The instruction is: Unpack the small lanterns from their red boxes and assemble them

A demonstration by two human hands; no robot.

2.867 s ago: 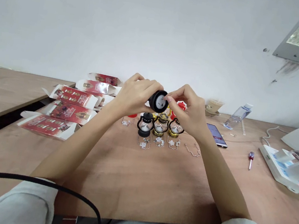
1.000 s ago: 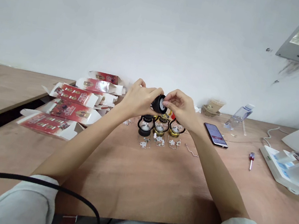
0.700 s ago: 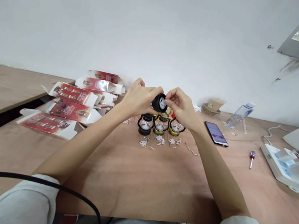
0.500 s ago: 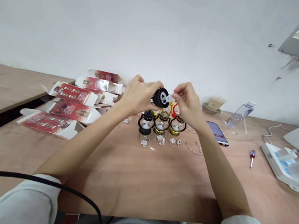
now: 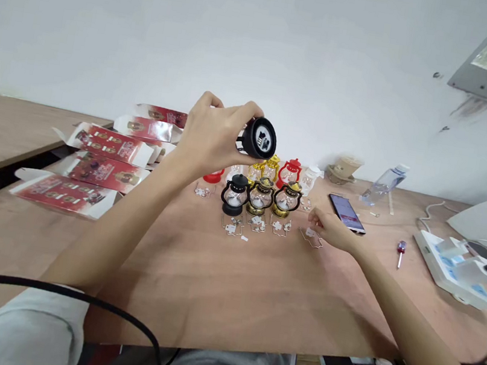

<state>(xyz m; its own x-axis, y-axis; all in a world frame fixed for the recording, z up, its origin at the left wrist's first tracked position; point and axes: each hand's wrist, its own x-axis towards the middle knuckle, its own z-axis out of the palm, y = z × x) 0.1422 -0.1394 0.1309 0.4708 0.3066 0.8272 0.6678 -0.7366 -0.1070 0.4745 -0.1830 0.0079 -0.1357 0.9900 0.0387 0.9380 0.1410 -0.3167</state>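
Stretching across a wooden table, both forearms run out from grey sleeves at the near edge, where a black cable crosses the left sleeve. The right hand lies low on the tabletop, fingers curled loosely over a bent wire piece with a small white tag; whether the fingertips pinch it or merely rest on it cannot be made out. The right elbow is cut off by the lower corner of the view.

Higher up, the left hand is raised above the table, wrist bent, fingers and thumb wrapped around a black toy lantern turned on its side, its round base with a white panel facing the viewer. The lantern's body is mostly hidden inside the grip.

Just below and beyond that hand stands a row of small lanterns, black and gold in front, gold and red behind, with wire-and-tag pieces laid before them. Red printed cartons lie flat to the left of the raised hand. Beyond the right hand rest a phone, a small screwdriver and a toppled water bottle; print on the cartons is too small to read.
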